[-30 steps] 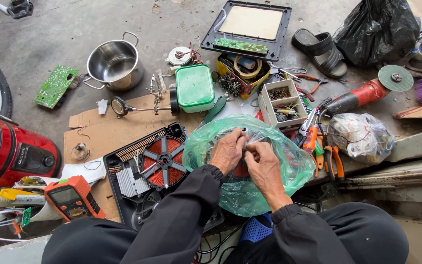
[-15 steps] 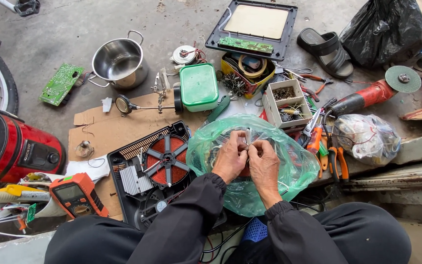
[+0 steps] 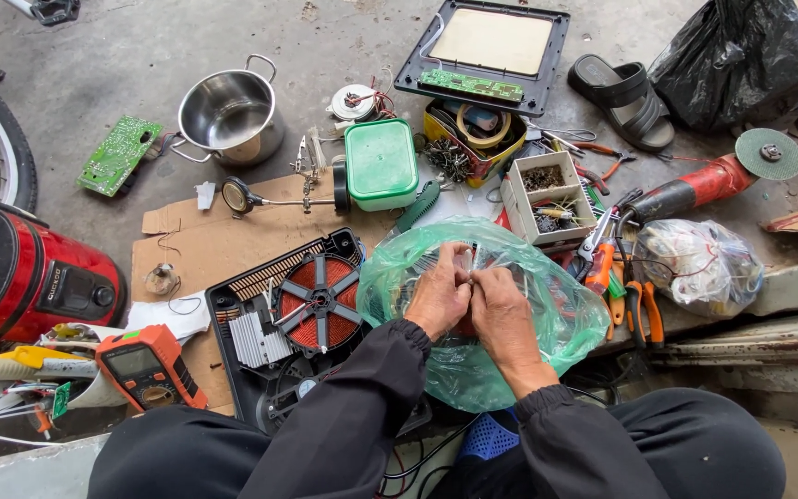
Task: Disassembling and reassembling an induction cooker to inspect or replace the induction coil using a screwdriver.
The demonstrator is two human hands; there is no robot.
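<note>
Both hands meet over a green plastic bag (image 3: 547, 305) lying on the ground just in front of the seated person's knees. The left hand (image 3: 438, 298) and the right hand (image 3: 502, 312) have their fingertips pressed together on a small pale part (image 3: 466, 265) held between them above the bag; what the part is cannot be told. Just left of the bag sits an opened cooker base (image 3: 293, 314) with its red coil showing, on cardboard (image 3: 205, 245). Near left lies an orange meter (image 3: 147, 367). Farther off stand a steel pot (image 3: 230, 113) and a green box (image 3: 380, 163). To the right are orange pliers (image 3: 641, 310) and a red grinder (image 3: 713, 180).
</note>
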